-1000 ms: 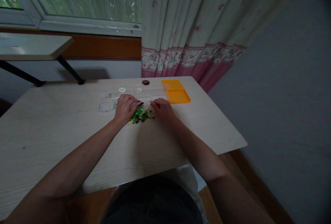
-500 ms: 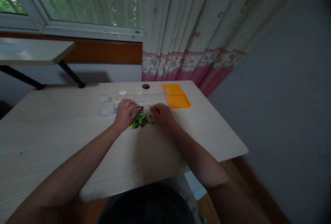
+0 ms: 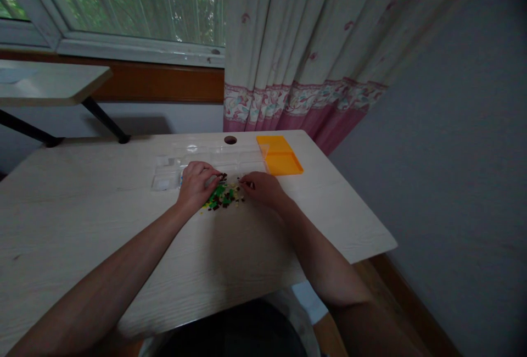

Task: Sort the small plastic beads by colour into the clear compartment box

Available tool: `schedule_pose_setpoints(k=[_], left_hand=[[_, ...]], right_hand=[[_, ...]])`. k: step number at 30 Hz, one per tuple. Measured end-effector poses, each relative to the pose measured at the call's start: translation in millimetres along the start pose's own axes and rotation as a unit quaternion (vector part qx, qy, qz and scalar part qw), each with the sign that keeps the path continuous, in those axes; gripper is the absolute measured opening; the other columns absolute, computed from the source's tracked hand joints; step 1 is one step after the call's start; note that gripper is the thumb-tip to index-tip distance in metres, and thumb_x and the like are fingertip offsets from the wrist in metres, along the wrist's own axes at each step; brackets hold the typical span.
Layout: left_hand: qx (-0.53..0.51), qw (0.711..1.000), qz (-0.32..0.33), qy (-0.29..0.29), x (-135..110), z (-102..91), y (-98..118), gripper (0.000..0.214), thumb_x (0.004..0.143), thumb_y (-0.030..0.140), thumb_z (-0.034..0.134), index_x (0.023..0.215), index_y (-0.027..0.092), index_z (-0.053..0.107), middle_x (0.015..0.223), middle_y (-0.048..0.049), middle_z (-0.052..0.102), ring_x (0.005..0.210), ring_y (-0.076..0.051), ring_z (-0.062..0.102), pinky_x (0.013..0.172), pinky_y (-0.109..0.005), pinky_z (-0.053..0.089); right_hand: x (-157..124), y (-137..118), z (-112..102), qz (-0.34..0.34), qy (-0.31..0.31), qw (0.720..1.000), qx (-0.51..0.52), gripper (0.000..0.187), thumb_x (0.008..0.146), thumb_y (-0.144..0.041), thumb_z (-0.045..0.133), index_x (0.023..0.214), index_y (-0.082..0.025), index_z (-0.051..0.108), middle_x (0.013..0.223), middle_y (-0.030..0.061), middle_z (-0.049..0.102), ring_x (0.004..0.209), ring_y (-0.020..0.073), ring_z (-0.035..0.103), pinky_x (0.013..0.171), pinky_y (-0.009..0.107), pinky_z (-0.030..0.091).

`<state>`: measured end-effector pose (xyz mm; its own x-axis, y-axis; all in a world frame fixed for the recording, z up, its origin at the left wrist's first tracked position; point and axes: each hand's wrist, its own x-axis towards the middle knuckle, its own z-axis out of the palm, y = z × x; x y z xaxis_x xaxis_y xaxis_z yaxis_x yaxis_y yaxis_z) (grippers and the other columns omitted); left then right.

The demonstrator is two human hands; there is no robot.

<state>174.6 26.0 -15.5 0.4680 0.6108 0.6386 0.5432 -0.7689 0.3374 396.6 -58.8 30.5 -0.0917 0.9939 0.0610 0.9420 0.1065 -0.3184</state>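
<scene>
A small pile of tiny building bricks [image 3: 222, 196], green, dark brown, cream and yellow, lies on the table between my two hands. My left hand [image 3: 196, 185] reaches over the pile's left side, thumb and fingers closed around a small dark brown brick piece [image 3: 223, 176]. To the right of the pile, my right hand [image 3: 262, 187] is closed in a pinch at the pile's edge. Whatever sits between its fingertips is too small to make out. Behind both hands lies a clear plastic compartment tray [image 3: 209, 155], partly covered by my left hand.
An orange tray [image 3: 284, 162] lies at the back right, overlapped by the clear tray's end. A round hole [image 3: 230, 140] is near the table's back edge. A raised shelf [image 3: 53, 85] on black legs stands at the back left. A curtain [image 3: 284, 93] hangs behind the table.
The view has shifted slightly. My right hand has come down a little toward the right edge of the pile, still pinching. My left hand stays by the dark brown piece.
</scene>
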Motion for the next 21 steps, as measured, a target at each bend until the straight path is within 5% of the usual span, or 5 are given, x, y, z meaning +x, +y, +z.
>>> schedule_pose_setpoints(k=[21], left_hand=[[-0.004,1.000,-0.005,0.011,-0.8,1.8,-3.5,0.019,0.091,0.039,0.063,0.097,0.025,0.074,0.099,-0.0068,0.065,0.104,-0.026,0.054,0.094,-0.045,0.043]], right_hand=[[1.8,-2.4,4.1,-0.037,-0.032,0.998,-0.037,0.017,0.092,-0.029,0.060,0.099,-0.024,0.075,0.102,0.0045,0.070,0.089,0.0171,0.063,0.070,0.026,0.038]])
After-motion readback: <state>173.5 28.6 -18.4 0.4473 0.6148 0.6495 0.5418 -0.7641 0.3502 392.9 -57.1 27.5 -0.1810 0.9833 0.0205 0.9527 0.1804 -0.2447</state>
